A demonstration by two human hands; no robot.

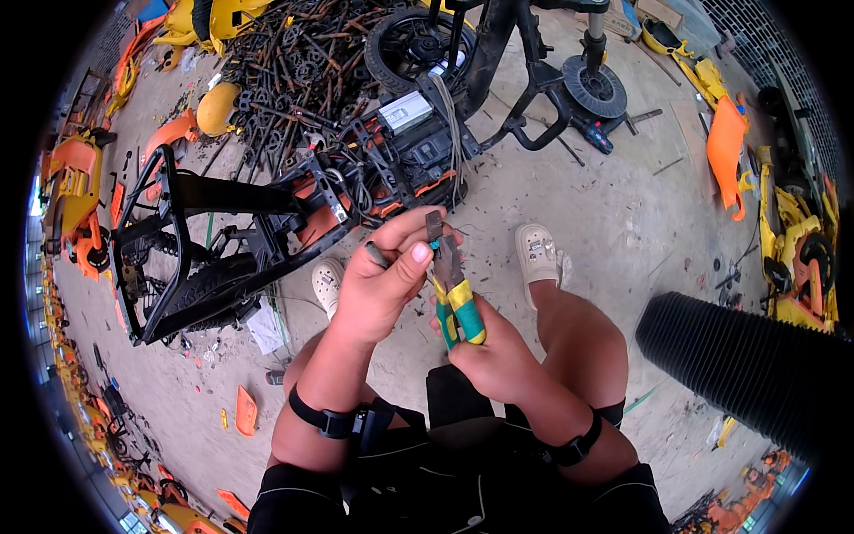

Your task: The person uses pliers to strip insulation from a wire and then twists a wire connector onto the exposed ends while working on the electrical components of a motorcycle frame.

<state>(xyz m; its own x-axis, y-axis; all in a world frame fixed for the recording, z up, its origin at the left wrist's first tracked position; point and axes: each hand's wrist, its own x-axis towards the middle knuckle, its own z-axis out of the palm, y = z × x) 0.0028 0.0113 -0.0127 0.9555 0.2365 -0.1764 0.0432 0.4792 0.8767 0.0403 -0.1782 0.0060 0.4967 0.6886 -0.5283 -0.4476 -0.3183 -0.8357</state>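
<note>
My right hand is wrapped round the yellow-and-green handles of a pair of pliers, in front of my body. Their rusty jaws point up and reach my left fingertips. In my left hand, thumb and fingers pinch a small dark metal piece right by the jaws, with a bit of teal beside the thumb tip. A short dark rod end sticks out between the fingers of the same hand; whether it belongs to that piece is hidden.
Just ahead lies a stripped black vehicle frame with wiring and a silver box. Behind it are a heap of rusty metal parts and a wheel. A power tool lies further right. A black ribbed tube juts in from the right.
</note>
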